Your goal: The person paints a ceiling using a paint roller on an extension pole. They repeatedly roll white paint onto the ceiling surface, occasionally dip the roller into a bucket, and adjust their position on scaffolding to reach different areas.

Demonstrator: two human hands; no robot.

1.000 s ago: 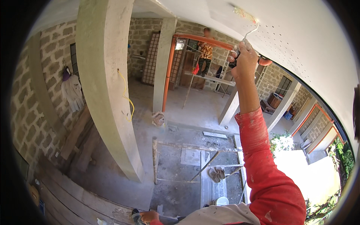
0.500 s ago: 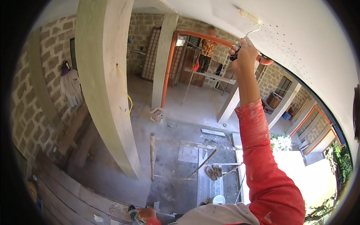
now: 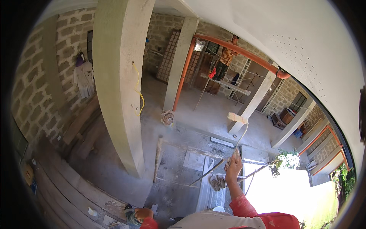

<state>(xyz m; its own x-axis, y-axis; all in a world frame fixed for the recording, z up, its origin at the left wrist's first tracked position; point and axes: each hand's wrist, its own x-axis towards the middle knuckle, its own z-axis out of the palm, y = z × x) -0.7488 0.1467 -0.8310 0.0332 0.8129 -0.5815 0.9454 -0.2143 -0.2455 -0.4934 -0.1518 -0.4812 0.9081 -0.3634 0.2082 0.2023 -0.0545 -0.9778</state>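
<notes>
My right hand (image 3: 233, 168) is closed round the handle of a paint roller (image 3: 237, 118). Held upright in front of me, the roller has a pale cream sleeve on a bent wire frame, and it is apart from the white ceiling (image 3: 267, 19). My left hand (image 3: 143, 214) is low at the bottom edge, resting by a dark patterned cloth that looks like a trouser leg (image 3: 132, 217). Its fingers are too hidden to read. Both arms wear red sleeves, and a grey garment covers my front.
I am above wooden planks (image 3: 72, 191). A concrete column (image 3: 122, 76) rises close on the left. Poles of a scaffold (image 3: 158, 158), a pair of slippers (image 3: 217, 182) and a white bucket (image 3: 219, 209) are below. Another person (image 3: 227, 55) stands on a far platform beside an orange pipe (image 3: 244, 53).
My right hand has come down from the ceiling with the roller, which no longer touches it. The view has shifted slightly, and my left hand stays low.
</notes>
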